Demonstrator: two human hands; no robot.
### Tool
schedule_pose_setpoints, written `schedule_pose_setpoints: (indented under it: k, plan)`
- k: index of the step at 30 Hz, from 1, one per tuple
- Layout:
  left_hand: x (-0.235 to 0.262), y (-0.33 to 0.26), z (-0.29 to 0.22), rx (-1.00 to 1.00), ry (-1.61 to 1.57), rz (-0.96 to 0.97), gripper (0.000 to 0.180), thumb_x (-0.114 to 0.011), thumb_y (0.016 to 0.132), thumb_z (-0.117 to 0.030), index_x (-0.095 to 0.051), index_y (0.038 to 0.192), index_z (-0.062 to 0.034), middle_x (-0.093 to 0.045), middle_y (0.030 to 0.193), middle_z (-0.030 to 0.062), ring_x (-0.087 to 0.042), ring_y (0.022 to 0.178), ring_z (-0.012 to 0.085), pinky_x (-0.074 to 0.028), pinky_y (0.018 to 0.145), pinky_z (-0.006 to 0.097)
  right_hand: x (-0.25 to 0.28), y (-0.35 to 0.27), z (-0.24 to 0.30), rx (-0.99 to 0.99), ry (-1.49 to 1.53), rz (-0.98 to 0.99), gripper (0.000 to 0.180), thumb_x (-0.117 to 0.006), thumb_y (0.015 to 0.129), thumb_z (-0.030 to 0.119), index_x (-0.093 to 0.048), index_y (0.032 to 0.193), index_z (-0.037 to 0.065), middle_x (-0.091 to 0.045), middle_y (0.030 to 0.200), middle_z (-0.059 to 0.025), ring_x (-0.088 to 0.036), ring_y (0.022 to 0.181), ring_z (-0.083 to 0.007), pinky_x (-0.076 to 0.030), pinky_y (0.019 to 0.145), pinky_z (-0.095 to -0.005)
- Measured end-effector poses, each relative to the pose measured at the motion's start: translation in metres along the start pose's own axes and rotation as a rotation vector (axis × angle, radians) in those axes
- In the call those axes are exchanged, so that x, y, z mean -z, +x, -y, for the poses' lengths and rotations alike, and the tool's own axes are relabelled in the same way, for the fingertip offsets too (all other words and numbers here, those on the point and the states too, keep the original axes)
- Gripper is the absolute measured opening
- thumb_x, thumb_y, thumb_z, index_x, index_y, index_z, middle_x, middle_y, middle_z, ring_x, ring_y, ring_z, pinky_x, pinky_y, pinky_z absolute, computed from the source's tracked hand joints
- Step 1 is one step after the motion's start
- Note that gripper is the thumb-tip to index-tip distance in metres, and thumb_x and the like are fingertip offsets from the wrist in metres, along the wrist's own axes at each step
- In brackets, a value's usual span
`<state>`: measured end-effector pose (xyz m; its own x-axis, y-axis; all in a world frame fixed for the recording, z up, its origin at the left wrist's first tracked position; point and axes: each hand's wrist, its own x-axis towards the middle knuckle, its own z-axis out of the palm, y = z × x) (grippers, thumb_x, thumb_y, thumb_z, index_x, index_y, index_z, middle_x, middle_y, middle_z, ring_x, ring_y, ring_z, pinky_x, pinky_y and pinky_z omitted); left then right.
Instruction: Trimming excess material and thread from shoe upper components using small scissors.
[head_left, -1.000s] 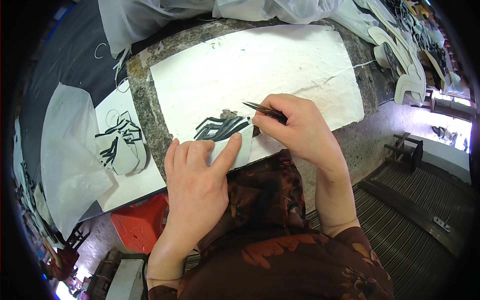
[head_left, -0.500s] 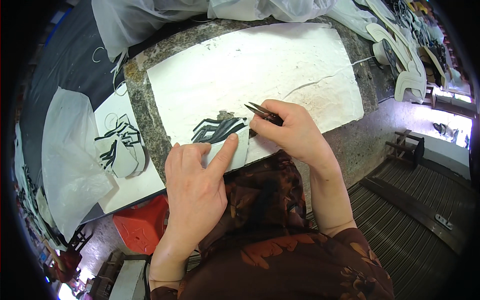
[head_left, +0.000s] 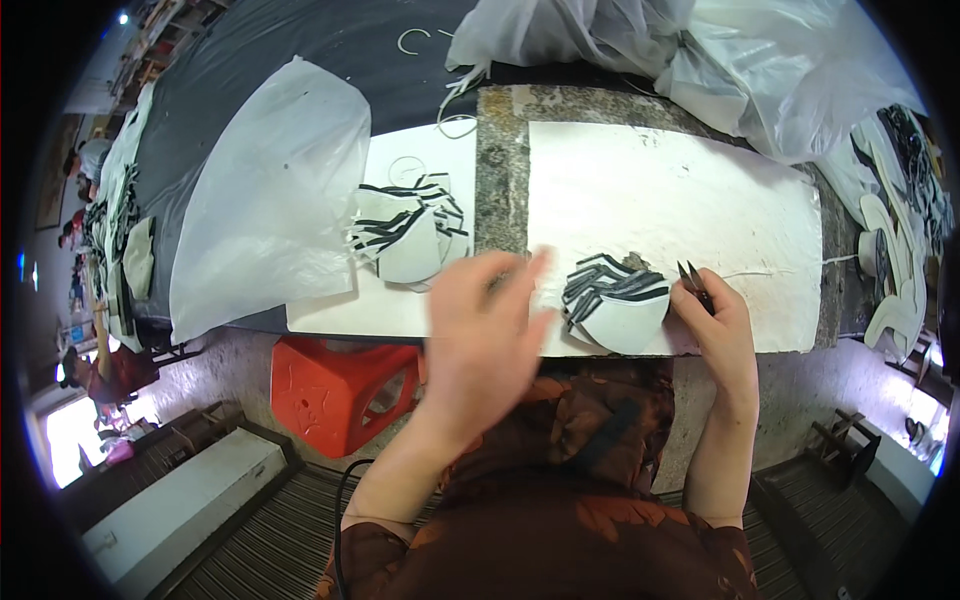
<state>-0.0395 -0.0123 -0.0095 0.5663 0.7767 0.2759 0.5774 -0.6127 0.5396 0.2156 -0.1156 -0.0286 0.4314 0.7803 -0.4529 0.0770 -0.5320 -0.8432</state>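
My right hand (head_left: 722, 325) is closed around black thread snips (head_left: 697, 288), their two pointed blades up and slightly apart. Just left of it lies a small stack of white cut pieces with black strips (head_left: 622, 300), like shoe-upper parts, on a large white sheet (head_left: 680, 190). Motion blurs my left hand (head_left: 485, 345), which hovers over the table's near edge. Its fingers look stretched out and apart, with nothing visible in them. Beyond that hand, to the left, a second pile of similar black-and-white pieces (head_left: 410, 235) rests on another white board (head_left: 325, 310).
A translucent plastic bag (head_left: 270, 200) lies left of the second pile; more plastic sheeting (head_left: 760, 80) covers the far right. A white spool (head_left: 872, 252) trails thread at the right. Below the table's edge stands a red plastic stool (head_left: 320, 395). People are visible at far left.
My left hand has lifted off the striped pieces and moved left. The snips stay in my right hand beside the stack. The view has turned left, showing more of the second pile.
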Motion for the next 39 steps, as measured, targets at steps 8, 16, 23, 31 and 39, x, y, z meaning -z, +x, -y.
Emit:
schedule_pose_setpoints:
  k: [8, 16, 23, 31, 39]
  plan:
    - [0.020, -0.027, 0.090, 0.295, 0.246, -0.184, 0.058, -0.085, 0.081, -0.020, -0.067, 0.135, -0.0094, -0.058, 0.123, 0.0119, -0.052, 0.118, 0.0327, -0.042, 0.104, 0.045, -0.004, 0.001, -0.003, 0.001, 0.037, -0.009, 0.016, -0.070, 0.101, 0.018, -0.067, 0.093, 0.005, -0.053, 0.077, 0.0089, -0.042, 0.069, -0.0014, -0.033, 0.059, -0.0220]
    - [0.009, -0.023, 0.101, 0.300, 0.182, -0.200, 0.050, -0.084, 0.079, -0.017, -0.067, 0.126, -0.0104, -0.059, 0.122, 0.0114, -0.053, 0.118, 0.0335, -0.041, 0.104, 0.046, -0.005, 0.000, -0.008, 0.018, 0.032, -0.022, 0.015, -0.070, 0.101, 0.018, -0.068, 0.095, 0.005, -0.054, 0.078, 0.0089, -0.042, 0.069, -0.0014, -0.033, 0.059, -0.0215]
    - [0.004, -0.025, 0.102, 0.268, 0.188, -0.235, 0.049, -0.083, 0.078, -0.012, -0.063, 0.124, -0.0093, -0.061, 0.122, 0.0120, -0.052, 0.120, 0.0331, -0.040, 0.107, 0.045, -0.005, 0.000, -0.010, 0.035, 0.017, -0.033, 0.014, -0.070, 0.101, 0.017, -0.068, 0.095, 0.004, -0.055, 0.078, 0.0086, -0.043, 0.069, -0.0015, -0.034, 0.060, -0.0220]
    - [0.003, -0.026, 0.097, 0.254, 0.193, -0.251, 0.039, -0.084, 0.078, -0.009, -0.069, 0.113, -0.0112, -0.055, 0.116, 0.0118, -0.049, 0.115, 0.0321, -0.039, 0.106, 0.043, -0.007, -0.001, -0.005, 0.027, 0.018, -0.047, 0.015, -0.071, 0.100, 0.017, -0.068, 0.095, 0.003, -0.056, 0.076, 0.0076, -0.044, 0.068, -0.0023, -0.034, 0.059, -0.0224]
    - [0.006, -0.034, 0.101, 0.153, 0.156, -0.342, 0.030, -0.084, 0.078, -0.008, -0.071, 0.104, -0.0149, -0.059, 0.109, 0.0045, -0.053, 0.114, 0.0309, -0.031, 0.118, 0.058, -0.008, 0.001, -0.009, 0.050, -0.008, -0.063, 0.015, -0.071, 0.100, 0.017, -0.068, 0.094, 0.003, -0.055, 0.075, 0.0072, -0.044, 0.067, -0.0028, -0.034, 0.058, -0.0227]
